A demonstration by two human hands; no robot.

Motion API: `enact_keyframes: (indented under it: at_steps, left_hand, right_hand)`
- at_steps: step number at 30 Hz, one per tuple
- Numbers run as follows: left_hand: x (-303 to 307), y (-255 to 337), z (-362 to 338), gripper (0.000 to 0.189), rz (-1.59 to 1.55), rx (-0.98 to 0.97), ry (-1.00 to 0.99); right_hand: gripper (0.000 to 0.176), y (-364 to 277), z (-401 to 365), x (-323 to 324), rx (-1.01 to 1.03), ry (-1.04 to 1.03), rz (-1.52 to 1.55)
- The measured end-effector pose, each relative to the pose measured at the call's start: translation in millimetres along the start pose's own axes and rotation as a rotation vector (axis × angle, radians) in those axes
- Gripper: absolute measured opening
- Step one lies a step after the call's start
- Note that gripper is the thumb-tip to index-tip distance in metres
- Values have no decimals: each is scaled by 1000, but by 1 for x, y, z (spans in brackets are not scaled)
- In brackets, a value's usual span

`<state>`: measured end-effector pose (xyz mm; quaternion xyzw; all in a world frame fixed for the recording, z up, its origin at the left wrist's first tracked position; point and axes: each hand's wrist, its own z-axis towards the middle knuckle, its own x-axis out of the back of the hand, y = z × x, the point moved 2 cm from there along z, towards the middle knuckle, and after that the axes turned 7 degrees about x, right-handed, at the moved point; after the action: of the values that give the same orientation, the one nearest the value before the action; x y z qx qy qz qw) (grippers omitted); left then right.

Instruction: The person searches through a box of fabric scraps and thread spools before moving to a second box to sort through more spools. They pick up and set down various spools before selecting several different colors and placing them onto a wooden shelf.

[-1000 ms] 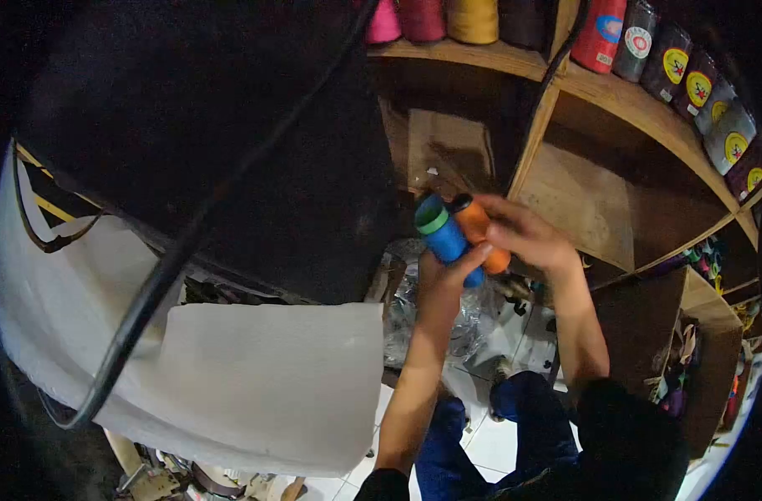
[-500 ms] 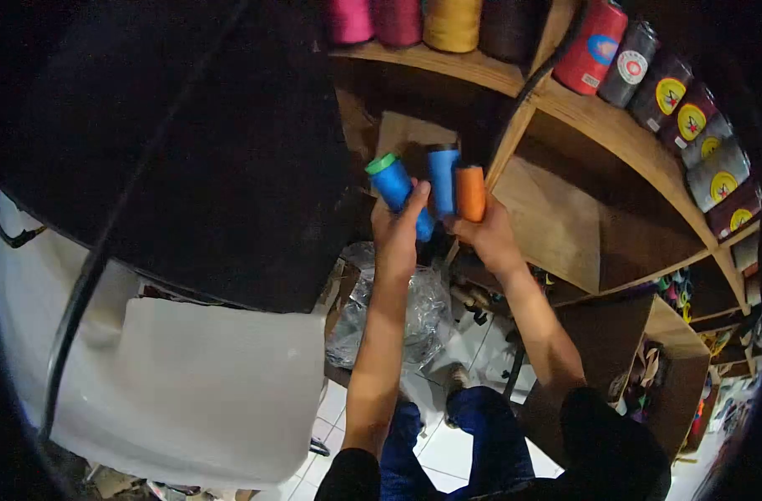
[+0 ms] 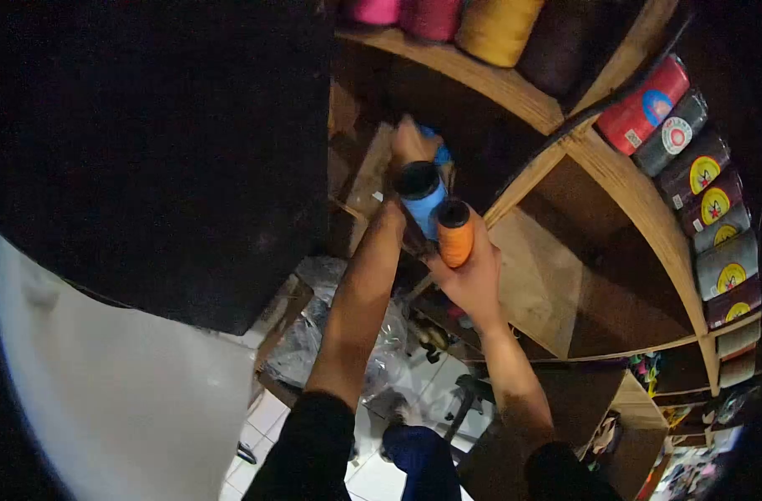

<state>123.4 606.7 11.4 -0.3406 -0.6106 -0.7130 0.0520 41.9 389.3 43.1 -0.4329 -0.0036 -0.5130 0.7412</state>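
My right hand [image 3: 473, 280] is closed round an orange thread spool [image 3: 456, 238] and a light blue thread spool [image 3: 423, 200], held side by side with their dark ends up. Farther in, at the shelf compartment, my left hand [image 3: 413, 142] reaches past the light blue spool. A darker blue spool [image 3: 439, 149] shows beside it, mostly hidden by the hand, which is smeared by motion and seems to hold it.
Large cones of thread stand on the wooden shelf [image 3: 456, 75] above and at the right. A dark cable [image 3: 556, 138] crosses the shelf. Below are clear plastic bags [image 3: 297, 342], a cardboard box [image 3: 640, 417] and a white surface [image 3: 139, 392] at the left.
My left hand has moved forward into the compartment with the blue spool. The orange and light blue spools have come lower and tilted toward the camera. The view has shifted.
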Motion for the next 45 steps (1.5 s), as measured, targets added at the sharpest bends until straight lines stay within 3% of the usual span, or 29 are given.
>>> enact_keyframes:
  at_steps: [3,8,15,18,24,29,34,38,39,41,44,45]
  left_hand:
    - [-29,10,23,67,65,-19,-4]
    - [-58,-8,36,63,78,-104,28]
    - [-58,-22,29,56,91,-93,4]
    - [-56,-27,23,53,91,-88,-4]
    - [-59,-39,17,48,83,-80,-7]
    - [-62,-46,20,45,34,-77,-10]
    - [-48,-55,23,41,-283,-140,-25]
    - [19,-63,-48,39,-1145,-195,-249]
    - [50,-61,-88,43,-1191,-81,-285]
    - [48,-95,-128,45,-1345,47,-390]
    - [69,-76,-167,50,-1265,-208,-461]
    - [72,-75,-163,50,-1073,-192,-363]
  right_hand:
    - [59,10,-3,-4,44,-18,-31]
    - [60,12,-3,-2,-75,-26,18]
    - [60,9,0,-4,-33,-11,13]
    - [52,11,-2,-6,-6,19,38]
    - [55,19,-7,-9,-79,34,56]
    - [58,12,-4,-5,-25,23,6]
    - [57,12,-3,-4,-98,31,62]
    - [47,4,-1,-13,-205,62,181]
    - [49,3,0,-16,-207,100,178]
    - [53,6,3,-25,-198,193,165]
    - [60,6,5,-34,-173,139,202]
    - [61,6,7,-38,-157,114,234]
